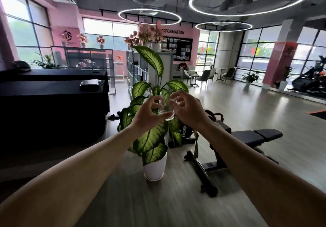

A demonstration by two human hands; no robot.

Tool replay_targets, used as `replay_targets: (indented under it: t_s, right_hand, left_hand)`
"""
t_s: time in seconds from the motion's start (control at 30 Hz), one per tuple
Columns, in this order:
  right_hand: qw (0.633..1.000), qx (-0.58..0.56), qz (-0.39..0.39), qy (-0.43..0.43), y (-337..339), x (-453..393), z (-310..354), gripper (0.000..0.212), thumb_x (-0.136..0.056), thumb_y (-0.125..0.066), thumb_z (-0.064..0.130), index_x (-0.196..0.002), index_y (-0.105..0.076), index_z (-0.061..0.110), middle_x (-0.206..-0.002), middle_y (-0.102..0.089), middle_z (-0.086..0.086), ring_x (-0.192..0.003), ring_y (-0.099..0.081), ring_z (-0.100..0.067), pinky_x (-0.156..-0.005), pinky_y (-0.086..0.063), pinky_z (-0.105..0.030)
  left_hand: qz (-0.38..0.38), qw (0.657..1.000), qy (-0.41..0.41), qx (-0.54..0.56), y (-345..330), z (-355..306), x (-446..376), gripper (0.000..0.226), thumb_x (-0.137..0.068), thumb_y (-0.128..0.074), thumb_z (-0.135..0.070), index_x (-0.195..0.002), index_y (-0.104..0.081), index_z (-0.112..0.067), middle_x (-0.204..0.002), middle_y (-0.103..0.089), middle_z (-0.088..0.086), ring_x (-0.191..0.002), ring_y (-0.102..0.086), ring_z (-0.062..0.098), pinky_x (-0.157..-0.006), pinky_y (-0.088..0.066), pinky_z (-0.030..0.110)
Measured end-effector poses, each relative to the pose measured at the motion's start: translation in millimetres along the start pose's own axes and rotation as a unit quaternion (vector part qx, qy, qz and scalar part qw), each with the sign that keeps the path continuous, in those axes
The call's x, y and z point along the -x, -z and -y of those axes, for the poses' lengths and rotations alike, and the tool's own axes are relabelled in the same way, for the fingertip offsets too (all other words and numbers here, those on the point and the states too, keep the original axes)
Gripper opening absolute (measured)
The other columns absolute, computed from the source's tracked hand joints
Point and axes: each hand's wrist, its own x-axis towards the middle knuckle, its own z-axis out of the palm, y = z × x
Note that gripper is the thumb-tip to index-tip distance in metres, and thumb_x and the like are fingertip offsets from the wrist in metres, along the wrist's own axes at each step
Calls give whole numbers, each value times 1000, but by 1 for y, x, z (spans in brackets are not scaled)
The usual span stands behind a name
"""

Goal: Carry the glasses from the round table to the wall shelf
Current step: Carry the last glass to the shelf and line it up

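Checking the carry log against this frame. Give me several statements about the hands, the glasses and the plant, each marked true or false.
1. Both hands are raised in front of the person. True: left hand, right hand.
2. Clear glasses are held between the hands. True.
3. The glasses stand on a round table. False: they are held in the air.
4. The potted plant is in a black pot. False: the pot is white.
5. A workout bench stands right of the plant. True.
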Motion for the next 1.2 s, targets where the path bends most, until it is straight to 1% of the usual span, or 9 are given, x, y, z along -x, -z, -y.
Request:
replay_targets:
  t_s: [0.13,0.27,0.37,0.5,0.57,0.77,0.87,0.97,1.2]
  right_hand:
    - [999,-21,19,26,-20,-71,-33,9,-90,-63,44,-99,-60,43,-91,-64,18,-78,-65,2,-59,-50,-23]
    - [996,-48,47,51,-55,-128,-55,12,-89,-64,44,-101,-61,43,-98,-68,10,-80,-65,-1,-63,-51,-23]
    - [992,-76,74,64,-89,-163,-66,13,-90,-65,41,-102,-63,38,-99,-70,6,-80,-68,-5,-64,-52,-24]
    - [987,-96,95,87,-136,-205,-74,13,-89,-64,38,-102,-65,36,-97,-69,7,-78,-67,-4,-66,-51,-24]
    - [985,-102,105,92,-160,-226,-79,14,-90,-64,38,-104,-65,35,-98,-69,7,-79,-67,-3,-66,-52,-24]
    - [979,-112,127,116,-236,-304,-88,11,-90,-65,38,-101,-64,36,-90,-68,11,-75,-66,-2,-63,-52,-24]
    - [976,-119,129,130,-277,-349,-87,7,-89,-66,37,-96,-64,39,-79,-65,16,-71,-65,2,-60,-50,-19]
    - [973,-114,144,142,-317,-400,-86,6,-90,-66,35,-96,-63,36,-82,-65,13,-73,-63,3,-63,-48,-19]
    - [969,-116,148,161,-403,-503,-90,7,-88,-68,36,-92,-62,38,-90,-70,7,-78,-66,-7,-67,-50,-22]
  left_hand:
    - [-40,999,21,-11,3,32,-61,70,-52,-82,-63,-115,-54,-48,-101,-71,-12,-81,-73,17,-82,-59,51]
    - [-85,995,47,-16,14,65,-102,67,-52,-84,-59,-112,-55,-50,-101,-72,-10,-80,-73,21,-82,-59,51]
    - [-115,991,64,-28,31,92,-122,72,-51,-83,-62,-114,-56,-44,-103,-72,-7,-75,-74,16,-77,-61,35]
    - [-141,985,85,-50,58,130,-148,77,-54,-85,-60,-122,-55,-39,-103,-71,-10,-79,-73,19,-81,-60,47]
    - [-148,983,90,-60,70,149,-163,79,-55,-85,-59,-124,-55,-38,-105,-71,-10,-81,-73,20,-82,-59,47]
    - [-176,978,98,-57,114,210,-216,73,-58,-86,-56,-121,-55,-37,-106,-69,-7,-60,-74,17,-59,-59,28]
    - [-186,974,106,-77,145,244,-253,72,-59,-85,-56,-121,-55,-40,-106,-69,-10,-69,-74,23,-70,-62,40]
    - [-190,971,109,-91,178,280,-293,68,-63,-86,-52,-122,-55,-40,-107,-70,-9,-75,-73,27,-79,-60,50]
    - [-202,967,119,-98,239,350,-378,64,-64,-87,-49,-119,-56,-35,-108,-69,-10,-65,-74,20,-75,-61,44]
